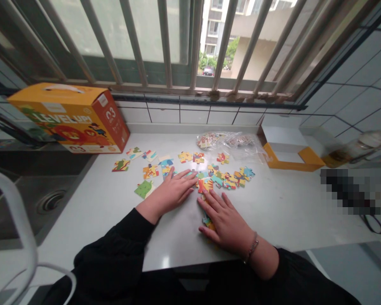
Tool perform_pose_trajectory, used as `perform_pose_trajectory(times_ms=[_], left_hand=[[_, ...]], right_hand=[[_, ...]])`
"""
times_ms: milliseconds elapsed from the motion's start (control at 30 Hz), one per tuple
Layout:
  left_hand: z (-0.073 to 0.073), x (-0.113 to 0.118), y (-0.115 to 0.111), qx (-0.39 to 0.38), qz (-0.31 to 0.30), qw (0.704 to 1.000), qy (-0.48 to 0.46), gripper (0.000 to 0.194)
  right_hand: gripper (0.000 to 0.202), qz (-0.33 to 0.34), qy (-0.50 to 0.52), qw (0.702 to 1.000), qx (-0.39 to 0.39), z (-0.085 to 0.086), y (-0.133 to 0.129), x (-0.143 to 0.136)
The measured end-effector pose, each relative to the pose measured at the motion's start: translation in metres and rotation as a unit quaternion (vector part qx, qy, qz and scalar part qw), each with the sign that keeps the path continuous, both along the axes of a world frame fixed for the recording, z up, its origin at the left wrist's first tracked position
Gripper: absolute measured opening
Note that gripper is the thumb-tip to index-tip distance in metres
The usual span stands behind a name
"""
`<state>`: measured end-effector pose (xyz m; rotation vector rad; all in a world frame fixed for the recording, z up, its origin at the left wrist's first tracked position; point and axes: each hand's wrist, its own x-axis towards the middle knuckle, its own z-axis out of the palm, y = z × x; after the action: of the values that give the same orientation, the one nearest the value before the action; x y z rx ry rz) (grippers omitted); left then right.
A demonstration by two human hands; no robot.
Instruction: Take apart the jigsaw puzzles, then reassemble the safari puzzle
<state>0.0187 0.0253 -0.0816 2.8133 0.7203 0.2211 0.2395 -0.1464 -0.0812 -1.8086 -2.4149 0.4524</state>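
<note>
My left hand (pixel 177 188) lies flat with its fingers stretched over joined jigsaw puzzle pieces (pixel 202 174) in the middle of the white counter. My right hand (pixel 222 216) rests palm down, fingers spread, on a column of colourful pieces (pixel 206 220) that it partly covers. Between the two hands a red and yellow piece (pixel 205 185) shows. A joined strip of pieces (pixel 230 180) runs off to the right. Loose pieces lie on the left, among them a green one (pixel 144 189), an orange one (pixel 150 171) and a red and green one (pixel 121 165).
An orange "LEVEL UP!" box (pixel 82 123) stands at the back left beside a dark sink (pixel 51 203). Clear plastic bags of pieces (pixel 228 142) lie at the back, near an opened orange and white box (pixel 294 159). A glass jar (pixel 362 146) stands far right.
</note>
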Motion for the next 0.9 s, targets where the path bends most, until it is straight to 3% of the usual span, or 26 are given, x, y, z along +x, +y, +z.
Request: perform_pose_trajectory(times_ms=[100,300,367,567,800,900], left_hand=[[-0.003,0.003,-0.001,-0.001,0.01,1.0,0.016,0.047],[-0.002,-0.004,0.007,0.033,0.132,0.99,0.032,0.05],[-0.001,-0.001,0.004,0.033,0.105,0.994,0.017,0.052],[-0.006,0.023,-0.022,-0.012,-0.05,0.999,0.003,0.051],[0.008,0.017,-0.025,0.024,-0.051,0.998,-0.033,0.025],[0.01,0.017,-0.023,0.05,-0.03,0.998,-0.033,0.027]], right_hand=[[0.083,-0.011,-0.007,1.0,0.005,-0.003,-0.01,0.002],[0.085,-0.045,-0.026,0.998,0.02,-0.014,-0.032,0.019],[0.085,-0.066,-0.036,0.997,0.026,-0.02,-0.039,0.028],[0.082,-0.129,-0.069,0.988,0.039,-0.03,-0.05,0.05],[0.079,-0.203,-0.094,0.974,0.04,-0.028,-0.054,0.075],[0.076,-0.248,-0.112,0.962,0.037,-0.03,-0.059,0.092]])
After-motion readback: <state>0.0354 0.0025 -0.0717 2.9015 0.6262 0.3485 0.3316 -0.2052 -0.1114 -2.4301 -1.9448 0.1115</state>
